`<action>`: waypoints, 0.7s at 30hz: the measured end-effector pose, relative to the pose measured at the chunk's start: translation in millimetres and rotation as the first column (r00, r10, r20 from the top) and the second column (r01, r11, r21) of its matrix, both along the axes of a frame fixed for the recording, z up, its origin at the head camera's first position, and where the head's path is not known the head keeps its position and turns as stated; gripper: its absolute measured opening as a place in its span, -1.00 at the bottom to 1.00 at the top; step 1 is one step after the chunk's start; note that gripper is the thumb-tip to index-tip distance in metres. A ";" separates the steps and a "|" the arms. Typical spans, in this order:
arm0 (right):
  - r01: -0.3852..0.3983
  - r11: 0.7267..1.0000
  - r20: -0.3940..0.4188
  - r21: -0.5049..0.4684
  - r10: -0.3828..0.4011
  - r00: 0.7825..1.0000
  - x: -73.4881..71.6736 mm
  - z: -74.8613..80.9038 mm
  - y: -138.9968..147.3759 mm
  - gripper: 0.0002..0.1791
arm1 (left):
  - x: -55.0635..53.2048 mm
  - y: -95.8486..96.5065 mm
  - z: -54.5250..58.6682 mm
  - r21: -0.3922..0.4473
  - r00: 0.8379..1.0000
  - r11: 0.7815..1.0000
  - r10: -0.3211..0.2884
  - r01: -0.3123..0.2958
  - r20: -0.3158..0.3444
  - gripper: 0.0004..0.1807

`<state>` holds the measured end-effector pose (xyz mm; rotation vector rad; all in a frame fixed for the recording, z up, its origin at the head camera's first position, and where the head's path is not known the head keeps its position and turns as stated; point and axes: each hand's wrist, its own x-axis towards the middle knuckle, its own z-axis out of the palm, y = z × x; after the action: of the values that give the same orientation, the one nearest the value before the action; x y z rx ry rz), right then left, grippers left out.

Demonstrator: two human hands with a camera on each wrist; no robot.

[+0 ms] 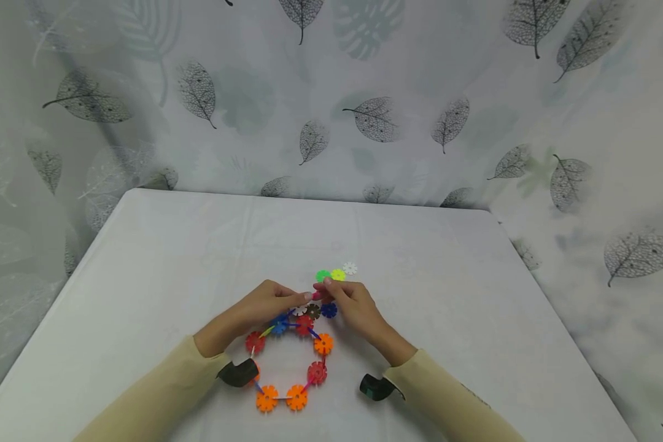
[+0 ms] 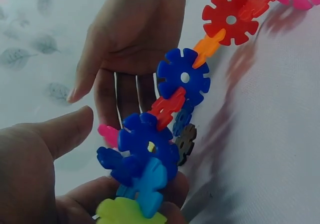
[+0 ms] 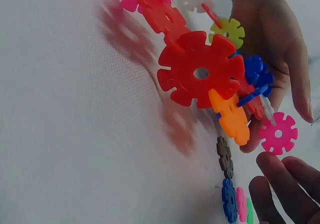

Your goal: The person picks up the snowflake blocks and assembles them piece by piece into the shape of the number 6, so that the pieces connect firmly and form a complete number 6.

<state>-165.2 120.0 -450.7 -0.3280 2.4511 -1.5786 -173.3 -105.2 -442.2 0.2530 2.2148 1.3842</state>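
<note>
A ring-shaped chain of notched plastic flower discs (image 1: 296, 398) lies on the table, its far end under the hands. My left hand (image 1: 271, 302) holds the chain there, fingers curled beneath a blue disc (image 2: 145, 139); its thumb (image 2: 75, 129) stands apart in the left wrist view. A pink disc (image 3: 278, 134) stands at this end, joined to a whitish piece (image 3: 267, 109). My right hand (image 1: 356, 305) is beside the pink disc, with a fingertip (image 3: 270, 161) at its edge. In the left wrist view, the right thumb is apart from its other fingers.
Loose green (image 1: 323, 275), yellow (image 1: 338, 274) and white (image 1: 350, 268) discs lie beyond the hands. A brown disc (image 1: 313, 311) and a dark blue disc (image 1: 328, 310) lie between the hands. The white table (image 1: 447, 264) meets a leaf-patterned curtain (image 1: 376, 116) at its back edge.
</note>
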 end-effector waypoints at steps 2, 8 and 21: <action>0.000 1.000 -0.004 -0.003 0.000 1.000 0.2 0.6 -0.1 -0.42 | 0.1 1.4 -0.3 -0.002 1.000 1.000 0.006 -0.006 -0.006 -0.45; 0.005 1.000 -0.029 -0.016 -0.005 1.000 -1.4 0.3 2.6 -0.42 | -1.1 4.1 -1.3 -0.044 1.000 0.999 0.018 -0.019 -0.022 -0.51; 0.201 0.980 -0.102 -0.007 -0.201 0.974 -7.7 -3.8 18.8 -0.49 | -0.6 4.2 -3.6 -0.009 0.998 0.999 0.048 -0.048 0.039 -0.53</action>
<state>-172.9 138.7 -454.4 -0.1683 2.6378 -1.6743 -174.0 -101.0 -445.8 0.1697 2.2075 1.3941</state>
